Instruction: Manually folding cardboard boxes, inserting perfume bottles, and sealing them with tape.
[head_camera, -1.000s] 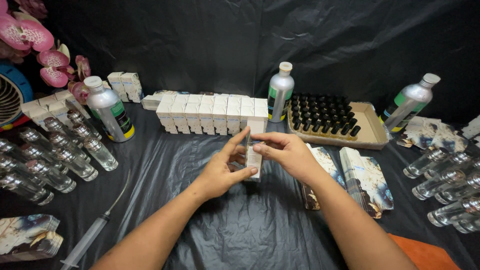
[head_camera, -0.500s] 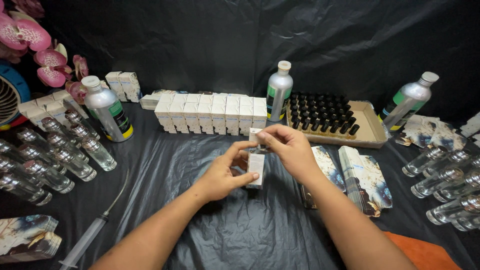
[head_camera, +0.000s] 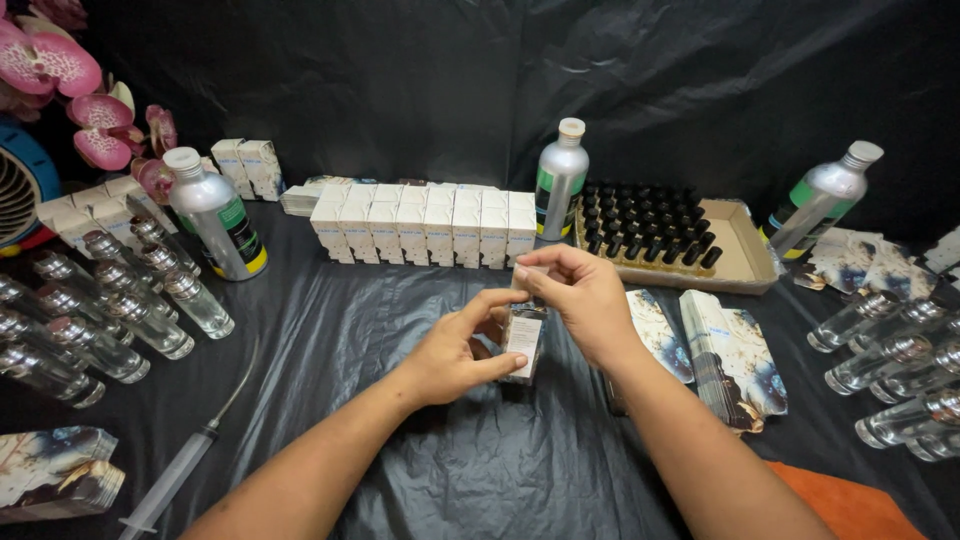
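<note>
Worn on the head, up above the work, looking down and forward over a table under crinkly black plastic sheet (head_camera: 330, 330). Close to both bare hands, left hand (head_camera: 455, 355) and right hand (head_camera: 580, 300), in the middle of the picture. Farther off, near the top, a row of small white cardboard boxes (head_camera: 425, 225) against a black cloth wall (head_camera: 400, 80). Only one view, nothing shared with another

Even overhead light, sharp, slight edge distortion.
</note>
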